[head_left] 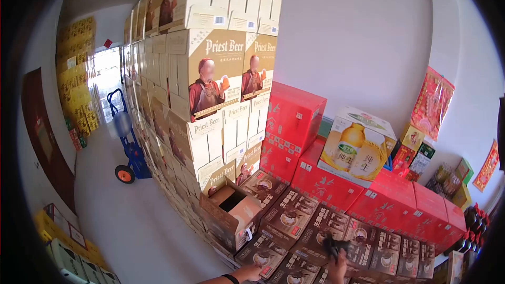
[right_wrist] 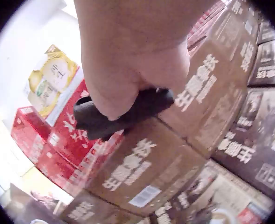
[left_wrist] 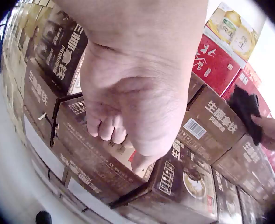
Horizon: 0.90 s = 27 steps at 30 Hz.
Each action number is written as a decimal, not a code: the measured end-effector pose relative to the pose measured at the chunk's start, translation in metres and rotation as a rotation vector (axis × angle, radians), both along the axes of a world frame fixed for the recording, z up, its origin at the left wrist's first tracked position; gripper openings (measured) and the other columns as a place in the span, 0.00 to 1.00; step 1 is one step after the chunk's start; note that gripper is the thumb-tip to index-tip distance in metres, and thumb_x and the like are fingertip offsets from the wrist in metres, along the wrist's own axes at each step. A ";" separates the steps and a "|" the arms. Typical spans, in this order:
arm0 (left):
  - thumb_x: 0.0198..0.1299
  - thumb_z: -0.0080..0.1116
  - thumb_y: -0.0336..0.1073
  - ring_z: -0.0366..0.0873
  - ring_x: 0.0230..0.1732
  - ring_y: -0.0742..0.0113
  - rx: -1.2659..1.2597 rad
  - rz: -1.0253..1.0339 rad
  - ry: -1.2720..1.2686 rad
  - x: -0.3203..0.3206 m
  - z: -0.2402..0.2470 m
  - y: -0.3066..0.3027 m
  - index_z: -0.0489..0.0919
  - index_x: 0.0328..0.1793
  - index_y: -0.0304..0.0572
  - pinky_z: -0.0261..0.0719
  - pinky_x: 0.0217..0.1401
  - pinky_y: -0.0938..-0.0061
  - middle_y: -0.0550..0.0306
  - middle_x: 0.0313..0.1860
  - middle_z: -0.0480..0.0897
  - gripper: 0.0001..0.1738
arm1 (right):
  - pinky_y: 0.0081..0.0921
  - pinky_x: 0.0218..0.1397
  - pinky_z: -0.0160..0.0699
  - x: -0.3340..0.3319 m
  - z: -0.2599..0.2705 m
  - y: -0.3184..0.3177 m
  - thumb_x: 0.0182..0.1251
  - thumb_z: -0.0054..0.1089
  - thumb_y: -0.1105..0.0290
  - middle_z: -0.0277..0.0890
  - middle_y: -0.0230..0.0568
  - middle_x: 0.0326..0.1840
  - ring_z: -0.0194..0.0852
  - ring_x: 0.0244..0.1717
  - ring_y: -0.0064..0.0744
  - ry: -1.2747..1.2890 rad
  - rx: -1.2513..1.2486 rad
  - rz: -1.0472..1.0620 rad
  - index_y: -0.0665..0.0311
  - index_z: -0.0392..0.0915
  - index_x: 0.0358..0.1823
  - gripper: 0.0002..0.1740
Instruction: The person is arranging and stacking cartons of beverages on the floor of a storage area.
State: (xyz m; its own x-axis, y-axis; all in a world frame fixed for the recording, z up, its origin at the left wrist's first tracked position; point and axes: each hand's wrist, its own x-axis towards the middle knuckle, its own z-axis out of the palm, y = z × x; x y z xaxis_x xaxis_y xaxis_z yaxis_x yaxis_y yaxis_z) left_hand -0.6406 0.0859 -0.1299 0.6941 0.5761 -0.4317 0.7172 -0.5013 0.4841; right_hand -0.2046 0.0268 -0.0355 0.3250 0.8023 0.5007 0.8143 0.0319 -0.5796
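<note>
My right hand (head_left: pixel 337 268) grips a black, soft-looking folded item (right_wrist: pixel 128 114), raised above the brown coffee-print cartons (head_left: pixel 326 229). In the left wrist view the black item (left_wrist: pixel 245 109) hangs over the carton tops, the right fingers at its near edge. My left hand (left_wrist: pixel 132 107) is low over a brown carton (left_wrist: pixel 100 154) at the near side of the stack, fingers loosely curled and thumb pointing down at the carton's edge. A black band circles the left wrist. Behind that hand stands an opened brown carton (head_left: pixel 231 231), its flaps up and its inside dark.
A tall stack of Priest Beer cartons (head_left: pixel 215 73) rises on the left. Red cartons (head_left: pixel 331 179) line the wall, with a white and yellow beer carton (head_left: pixel 357 144) on top. A blue hand truck (head_left: pixel 131 147) stands in the aisle. Bottles (head_left: pixel 476 226) are at far right.
</note>
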 end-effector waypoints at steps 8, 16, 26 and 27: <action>0.78 0.63 0.56 0.73 0.84 0.35 -0.105 -0.081 0.018 0.003 -0.022 0.027 0.73 0.82 0.26 0.74 0.85 0.53 0.26 0.84 0.73 0.41 | 0.32 0.47 0.79 -0.083 0.131 0.041 0.89 0.60 0.68 0.88 0.37 0.43 0.78 0.41 0.25 0.796 0.133 0.065 0.69 0.85 0.58 0.11; 0.81 0.59 0.40 0.82 0.71 0.37 -0.155 0.058 -0.001 0.005 0.036 -0.001 0.46 0.98 0.52 0.81 0.72 0.51 0.41 0.81 0.81 0.48 | 0.62 0.93 0.56 0.111 0.083 -0.067 0.74 0.64 0.79 0.69 0.63 0.88 0.61 0.91 0.68 -0.112 0.116 -0.549 0.65 0.83 0.72 0.25; 0.77 0.62 0.66 0.67 0.89 0.31 0.004 0.021 0.085 -0.017 -0.042 0.015 0.66 0.92 0.35 0.70 0.89 0.54 0.23 0.89 0.67 0.51 | 0.56 0.66 0.86 0.026 0.050 -0.029 0.81 0.68 0.62 0.90 0.54 0.62 0.86 0.65 0.65 0.142 -0.099 -0.240 0.62 0.89 0.62 0.17; 0.76 0.62 0.66 0.68 0.89 0.31 -0.008 0.018 0.115 -0.012 -0.037 0.019 0.66 0.92 0.36 0.70 0.89 0.54 0.23 0.89 0.68 0.52 | 0.53 0.59 0.86 0.001 0.080 -0.026 0.85 0.66 0.55 0.91 0.56 0.48 0.90 0.53 0.64 0.255 -0.327 -0.110 0.66 0.87 0.58 0.20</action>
State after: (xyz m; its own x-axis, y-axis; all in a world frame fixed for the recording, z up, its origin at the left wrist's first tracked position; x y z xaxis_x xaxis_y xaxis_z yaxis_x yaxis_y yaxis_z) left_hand -0.6529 0.1046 -0.1667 0.6293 0.5843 -0.5123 0.7770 -0.4840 0.4024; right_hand -0.2036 0.0007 0.0440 0.4980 0.8591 0.1184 0.6317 -0.2658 -0.7283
